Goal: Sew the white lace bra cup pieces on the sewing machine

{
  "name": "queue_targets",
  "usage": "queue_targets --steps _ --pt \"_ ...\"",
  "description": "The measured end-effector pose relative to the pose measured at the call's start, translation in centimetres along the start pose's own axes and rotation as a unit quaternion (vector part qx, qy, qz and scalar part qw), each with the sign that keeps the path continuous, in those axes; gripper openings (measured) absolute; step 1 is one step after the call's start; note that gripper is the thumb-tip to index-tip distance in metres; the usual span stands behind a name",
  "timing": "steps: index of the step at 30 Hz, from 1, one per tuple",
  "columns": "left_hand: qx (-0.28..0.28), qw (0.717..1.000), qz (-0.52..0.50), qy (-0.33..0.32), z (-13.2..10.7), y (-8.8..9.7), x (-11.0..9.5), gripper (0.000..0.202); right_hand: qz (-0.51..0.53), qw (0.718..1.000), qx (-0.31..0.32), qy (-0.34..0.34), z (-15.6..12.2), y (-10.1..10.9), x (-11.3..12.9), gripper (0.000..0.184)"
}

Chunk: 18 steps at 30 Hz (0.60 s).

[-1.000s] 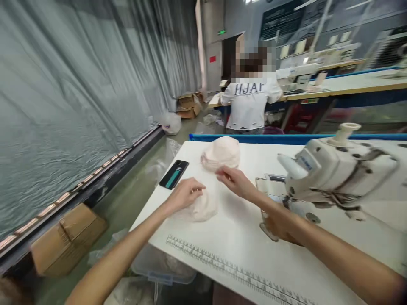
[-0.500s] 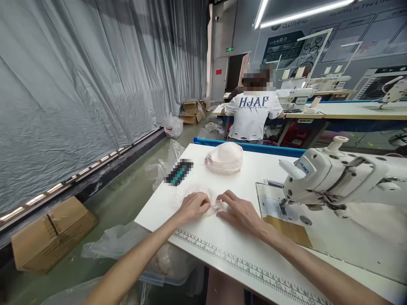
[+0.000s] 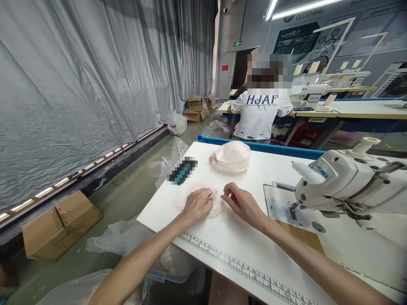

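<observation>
My left hand [image 3: 199, 204] is closed, thumb against curled fingers, on a thin pale pink lace fabric piece [image 3: 182, 195] that lies on the white table. Part of this fabric is covered by the hand. Just right of the fabric's edge is my right hand [image 3: 243, 205], its thumb and fingertips drawn together; whatever they may hold is too small to make out. Beyond both hands sits a rounded pile of pale pink fabric pieces [image 3: 230, 159]. A white sewing machine [image 3: 337, 182] stands to the right of my right hand.
A blurred dark object [image 3: 182, 170] lies near the table's left edge. Printed ruler marks [image 3: 235, 264] run along the front edge. Plastic bags [image 3: 116, 237] and a cardboard box [image 3: 60, 224] are on the floor at left. A co-worker [image 3: 260, 110] sits ahead, back turned.
My right hand's spread fingers have come together, and the hand has drawn slightly away from the left one. The left hand stays closed on the fabric. The whole view has shifted a little.
</observation>
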<state>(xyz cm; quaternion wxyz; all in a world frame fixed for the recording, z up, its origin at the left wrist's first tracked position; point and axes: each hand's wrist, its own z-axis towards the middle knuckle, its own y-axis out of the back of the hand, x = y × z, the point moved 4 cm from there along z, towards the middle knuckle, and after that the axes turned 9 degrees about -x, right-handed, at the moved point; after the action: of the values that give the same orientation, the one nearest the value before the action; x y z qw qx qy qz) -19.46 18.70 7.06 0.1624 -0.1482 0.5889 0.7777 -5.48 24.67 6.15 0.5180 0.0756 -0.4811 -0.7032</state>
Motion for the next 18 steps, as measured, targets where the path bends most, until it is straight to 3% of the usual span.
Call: queue_targets --steps 4,8,13,18 --pt "0.034 0.999 -0.003 -0.025 0.1 -0.9 -0.4 0.01 0.014 0.999 0.041 0.027 -1.4 -0.1 -0.5 0.013" --pt "0.048 0.998 -0.021 -0.021 0.5 -1.1 -0.5 0.016 0.026 0.998 0.057 0.031 -2.0 0.0 -0.7 0.019" --pt "0.053 0.994 -0.095 0.007 1.2 -0.3 0.2 0.024 0.037 0.998 0.049 0.007 -2.1 0.2 -1.0 0.019" --pt "0.061 0.985 -0.157 0.023 1.5 0.3 0.8 0.033 -0.016 0.999 0.011 0.03 -1.5 -0.5 -0.3 0.022"
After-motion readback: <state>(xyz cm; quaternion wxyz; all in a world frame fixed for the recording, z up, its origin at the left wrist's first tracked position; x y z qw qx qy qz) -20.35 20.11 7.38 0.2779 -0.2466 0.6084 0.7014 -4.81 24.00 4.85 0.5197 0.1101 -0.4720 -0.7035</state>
